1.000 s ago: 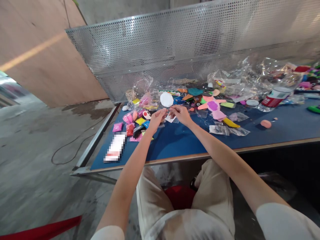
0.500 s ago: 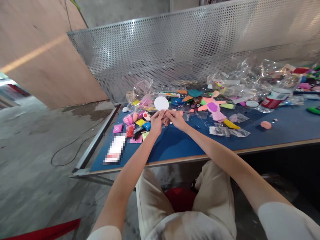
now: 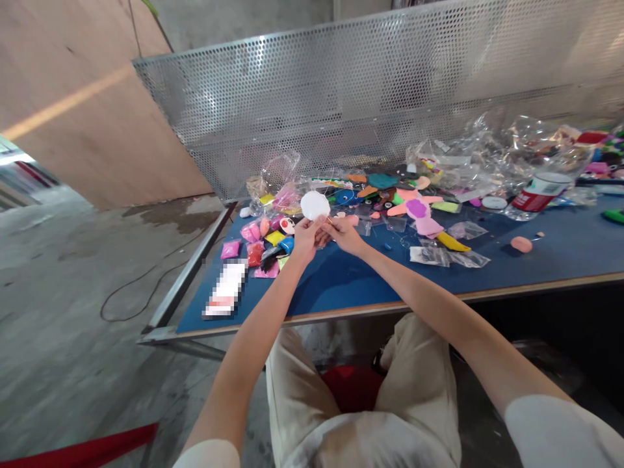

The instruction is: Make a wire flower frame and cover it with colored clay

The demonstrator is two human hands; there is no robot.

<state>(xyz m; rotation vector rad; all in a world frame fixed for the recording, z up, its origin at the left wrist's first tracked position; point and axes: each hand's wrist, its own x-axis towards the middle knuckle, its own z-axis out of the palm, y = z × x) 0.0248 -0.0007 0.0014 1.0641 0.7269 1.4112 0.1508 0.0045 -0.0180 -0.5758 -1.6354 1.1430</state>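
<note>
A flat, round white disc [image 3: 314, 205] stands up above my fingertips, over the middle of the cluttered table. My left hand [image 3: 307, 238] is closed at the lower edge of this disc and grips it. Close beside it, my right hand [image 3: 343, 235] is pinched, its fingertips meeting those of the left. Whatever the right fingers hold is too small to make out. Left of my hands lie a white piece with a red dot [image 3: 287, 225], a yellow packet [image 3: 275, 238] and a red packet [image 3: 254, 254].
A perforated metal panel [image 3: 302, 104] borders the back of the blue table [image 3: 336, 292]. To the right are a purple-and-pink shape [image 3: 418, 209], a yellow piece [image 3: 453, 242], a pink lump [image 3: 521, 244], a red-labelled cup [image 3: 542, 192] and clear plastic bags [image 3: 480, 153]. A blurred-out white rectangle [image 3: 227, 286] lies front left.
Both hands stay together at nearly the same spot, with the fingers shifting slightly. The white disc remains held upright. The whole view has moved a little.
</note>
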